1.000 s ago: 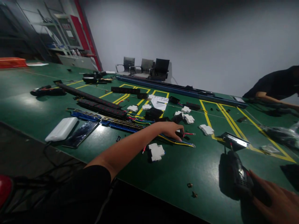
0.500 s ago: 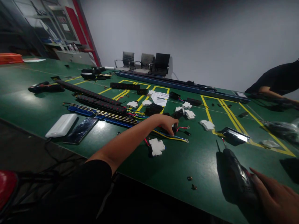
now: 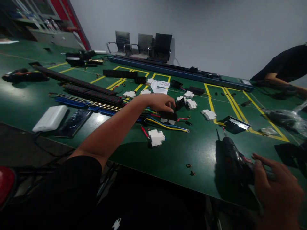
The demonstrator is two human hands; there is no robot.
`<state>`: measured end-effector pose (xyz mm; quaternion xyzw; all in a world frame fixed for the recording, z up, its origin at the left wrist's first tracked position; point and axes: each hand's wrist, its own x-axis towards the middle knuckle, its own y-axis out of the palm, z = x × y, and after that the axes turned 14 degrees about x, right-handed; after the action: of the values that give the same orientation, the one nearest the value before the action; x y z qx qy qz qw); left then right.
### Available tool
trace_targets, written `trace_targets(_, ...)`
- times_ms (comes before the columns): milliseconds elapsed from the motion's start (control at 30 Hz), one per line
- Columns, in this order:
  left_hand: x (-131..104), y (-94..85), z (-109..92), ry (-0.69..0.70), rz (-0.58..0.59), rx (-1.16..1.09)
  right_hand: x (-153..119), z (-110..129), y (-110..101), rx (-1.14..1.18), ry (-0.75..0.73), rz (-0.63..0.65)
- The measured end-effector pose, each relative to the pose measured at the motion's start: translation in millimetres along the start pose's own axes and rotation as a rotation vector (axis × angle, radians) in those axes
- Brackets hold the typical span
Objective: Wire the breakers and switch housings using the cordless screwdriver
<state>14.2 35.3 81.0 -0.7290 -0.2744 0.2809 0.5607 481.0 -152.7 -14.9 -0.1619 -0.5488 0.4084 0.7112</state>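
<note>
Since prev. frame the left hand (image 3: 159, 102) has been shifted back onto a black wired module (image 3: 168, 115) mid-counter (image 3: 182, 156), fingers closed on it. Right hand (image 3: 275, 182) grips the power screwdriver (image 3: 233, 158); wires should be kept clear.

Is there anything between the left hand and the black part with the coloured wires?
Nothing visible. The left hand already rests with its fingertips on the black part, with no other piece between them. The wires trail toward the table edge.
</note>
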Motion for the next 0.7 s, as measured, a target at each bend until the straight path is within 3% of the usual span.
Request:
trace_targets(67,-23.7,0.8,0.2,-0.042,-0.137,0.04,0.9,22.9,6.4,0.073,-0.082,0.038)
trace_targets(133,-51.9,11.0,1.2,-0.069,-0.157,0.01,1.3,40.7,16.0,0.153,-0.182,0.132)
trace_targets(233,-94.2,36.1,5.8,-0.061,0.05,-0.187,0.0,52.0,28.2,0.15,-0.27,0.233)
trace_targets(333,-121.2,59.5,13.1,-0.111,0.166,-0.24,-2.9,51.0,31.7,0.087,-0.234,0.228)
trace_targets(533,-122.0,75.9,14.6,-0.114,0.189,-0.076,0.9,51.2,28.5,0.067,-0.22,0.293)
trace_targets(700,-119.9,81.1,11.1,-0.094,0.177,-0.035,12.5,70.3,31.3,0.115,-0.146,0.414)
